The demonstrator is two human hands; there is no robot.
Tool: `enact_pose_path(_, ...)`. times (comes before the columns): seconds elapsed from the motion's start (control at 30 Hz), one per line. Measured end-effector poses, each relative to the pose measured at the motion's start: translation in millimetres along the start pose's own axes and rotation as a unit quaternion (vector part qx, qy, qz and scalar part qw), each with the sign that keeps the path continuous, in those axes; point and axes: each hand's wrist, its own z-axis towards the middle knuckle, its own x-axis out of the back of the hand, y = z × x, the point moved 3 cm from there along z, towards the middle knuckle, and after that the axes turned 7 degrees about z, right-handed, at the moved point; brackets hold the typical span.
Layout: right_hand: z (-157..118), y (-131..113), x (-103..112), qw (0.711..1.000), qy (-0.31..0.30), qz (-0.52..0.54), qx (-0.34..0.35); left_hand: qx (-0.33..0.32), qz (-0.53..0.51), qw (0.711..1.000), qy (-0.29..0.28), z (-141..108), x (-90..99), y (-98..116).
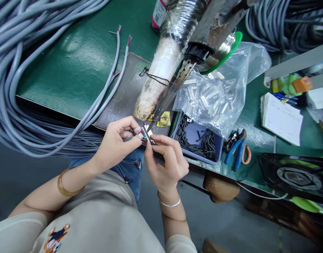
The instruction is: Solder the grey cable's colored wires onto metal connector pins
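Observation:
Thin coloured wires [141, 134] are pinched between the thumb and fingers of my left hand [121, 140]. They meet a small multi-pin connector [146, 135], whose right end my right hand [168, 158] grips between thumb and fingertips. A soldering iron [163, 102], mounted above the bench, slants down so its tip comes to the connector; whether it touches cannot be made out. Just behind my fingers lies a yellow sponge [163, 119], stained dark. My fingertips partly cover the wires and the connector's ends.
Grey cables [16, 70] are heaped at left. A wrapped white tube [161, 59] stands beside the iron. At right are a blue tray [187, 137] of black sleeves, a plastic bag [240, 70] of connectors, blue-handled pliers [238, 153], a paper pad [282, 119] and a black fan [295, 175].

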Motion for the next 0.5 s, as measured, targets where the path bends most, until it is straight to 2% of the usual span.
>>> enact_pose_path(0.33, -9.9, -5.4, 6.5, 0.998, -0.007, -0.037, 0.058, -0.006, -0.005, 1.0, -0.011, -9.0, 2.5, -3.0)
enact_pose_path(0.43, -12.5, -7.3, 7.4, 0.998, -0.005, -0.028, 0.056, -0.02, -0.009, 0.999, -0.029, -14.5, 5.9, -4.5)
enact_pose_path(0.5, -12.8, -6.9, 7.8, 1.0, 0.007, -0.001, 0.027, -0.028, -0.015, 0.998, -0.046, -19.1, 8.8, -5.5)
